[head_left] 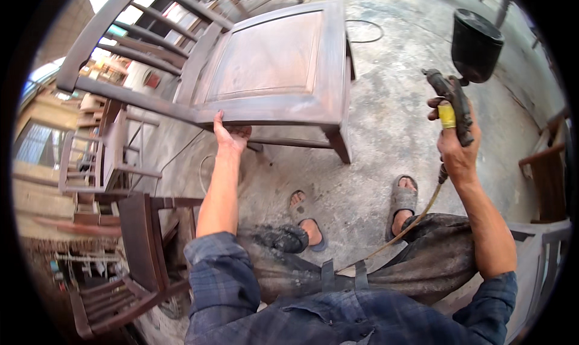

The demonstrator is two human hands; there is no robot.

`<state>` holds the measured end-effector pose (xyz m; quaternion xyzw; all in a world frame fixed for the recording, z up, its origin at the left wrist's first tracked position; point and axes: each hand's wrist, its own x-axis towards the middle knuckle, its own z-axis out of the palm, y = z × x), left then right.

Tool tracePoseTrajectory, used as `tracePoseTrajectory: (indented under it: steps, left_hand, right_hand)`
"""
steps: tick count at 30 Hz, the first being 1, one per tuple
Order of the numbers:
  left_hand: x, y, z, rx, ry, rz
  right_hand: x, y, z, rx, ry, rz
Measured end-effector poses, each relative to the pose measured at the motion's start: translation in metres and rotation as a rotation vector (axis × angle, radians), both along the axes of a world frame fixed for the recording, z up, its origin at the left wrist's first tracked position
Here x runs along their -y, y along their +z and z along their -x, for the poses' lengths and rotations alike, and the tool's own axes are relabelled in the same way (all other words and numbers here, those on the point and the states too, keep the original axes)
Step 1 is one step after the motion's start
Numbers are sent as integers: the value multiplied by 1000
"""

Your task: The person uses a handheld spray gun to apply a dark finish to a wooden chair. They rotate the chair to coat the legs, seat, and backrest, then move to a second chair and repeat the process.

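Note:
A brown wooden chair [265, 61] with a slatted back stands in front of me, turned so its back points left. Its panelled seat has a greyish, uneven sheen. My left hand [231, 134] grips the near edge of the seat frame, thumb on top and fingers beneath. On the right, my right hand [461, 143] is wrapped round a dark spray gun [453, 98] with yellow tape on it, held apart from the chair. A black cup [476, 46] sits on the gun. From the gun's lower end a thin tan hose [416, 221] runs down across my lap.
Another dark chair [142, 242] lies close at my left, with more wooden chairs [108, 149] beyond it. Wooden furniture [546, 170] stands at the right edge. A loop of cable [368, 31] lies on the stained concrete floor [398, 122] behind the chair. My sandalled feet [307, 215] are below.

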<state>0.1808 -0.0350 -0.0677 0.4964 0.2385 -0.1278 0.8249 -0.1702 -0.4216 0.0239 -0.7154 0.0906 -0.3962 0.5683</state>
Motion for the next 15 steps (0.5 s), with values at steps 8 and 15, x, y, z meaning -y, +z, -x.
tracePoseTrajectory:
  steps: [8,15]
  left_hand:
    - [-156,28,-11,26,-76,-239]
    - [-80,65,130,-5,-204,17]
  right_hand:
    - [-19,-7,11,-149,167,-27]
    - [-38,-19,27,-335,225,-35]
